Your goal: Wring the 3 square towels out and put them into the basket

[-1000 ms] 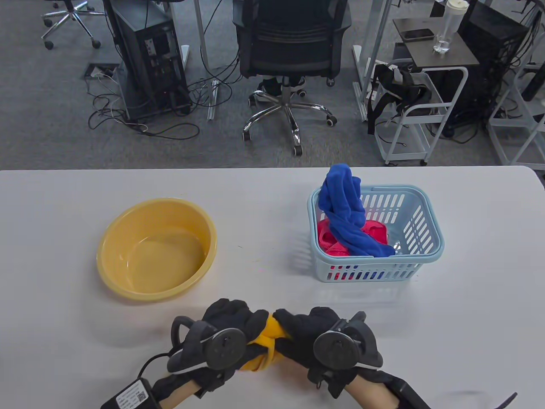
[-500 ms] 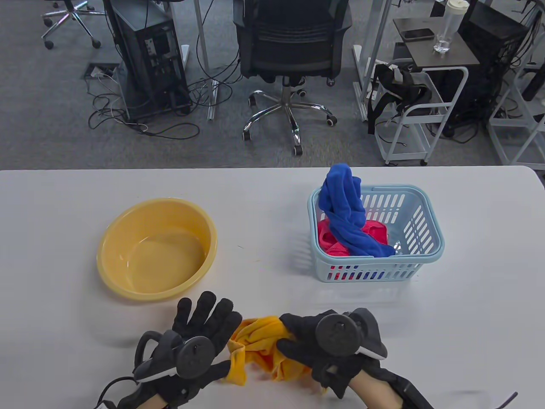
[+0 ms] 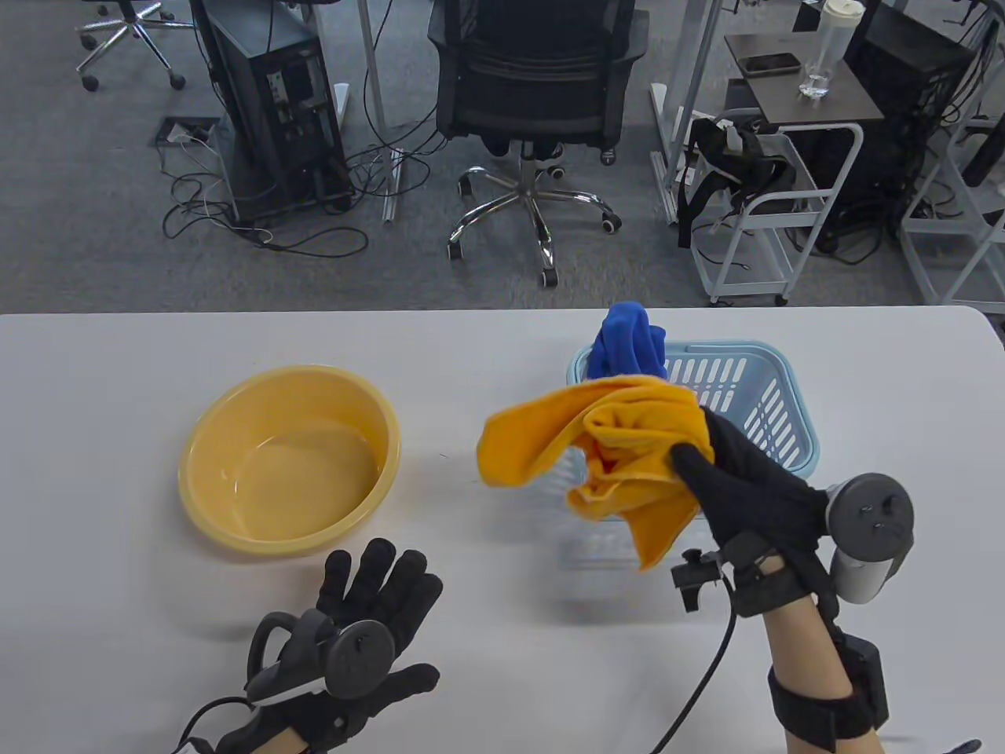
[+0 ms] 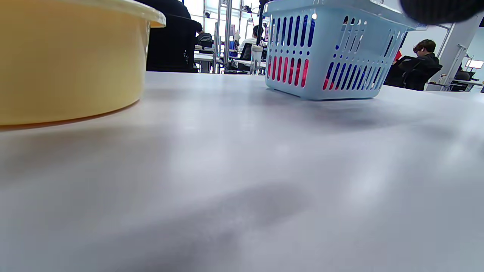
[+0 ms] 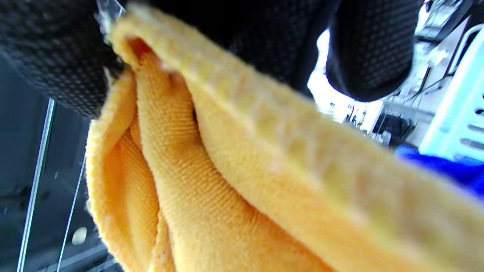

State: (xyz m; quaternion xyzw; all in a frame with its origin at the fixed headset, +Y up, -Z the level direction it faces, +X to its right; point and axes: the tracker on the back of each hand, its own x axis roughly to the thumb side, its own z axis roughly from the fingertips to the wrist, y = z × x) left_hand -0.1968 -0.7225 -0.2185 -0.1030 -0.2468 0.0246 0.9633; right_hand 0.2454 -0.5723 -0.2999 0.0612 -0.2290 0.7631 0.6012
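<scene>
My right hand [image 3: 730,471] pinches the crumpled yellow towel [image 3: 612,452] and holds it in the air in front of the light blue basket [image 3: 773,400]. The cloth fills the right wrist view as yellow towel [image 5: 211,181] under my gloved fingers [image 5: 370,49]. A blue towel [image 3: 628,338] hangs over the basket's back left rim; red and blue show through the basket [image 4: 329,56] slots in the left wrist view. My left hand [image 3: 377,597] lies flat on the table with fingers spread, holding nothing.
A yellow basin [image 3: 290,459] with a little water stands on the left of the white table [image 3: 118,550], just beyond my left hand; its wall is the yellow basin [image 4: 68,60] in the left wrist view. Office chairs, desks and carts stand beyond the far edge.
Both hands were twisting the yellow towel at the near edge. The left hand let go and lies flat; the right hand has lifted the towel up and forward to the basket.
</scene>
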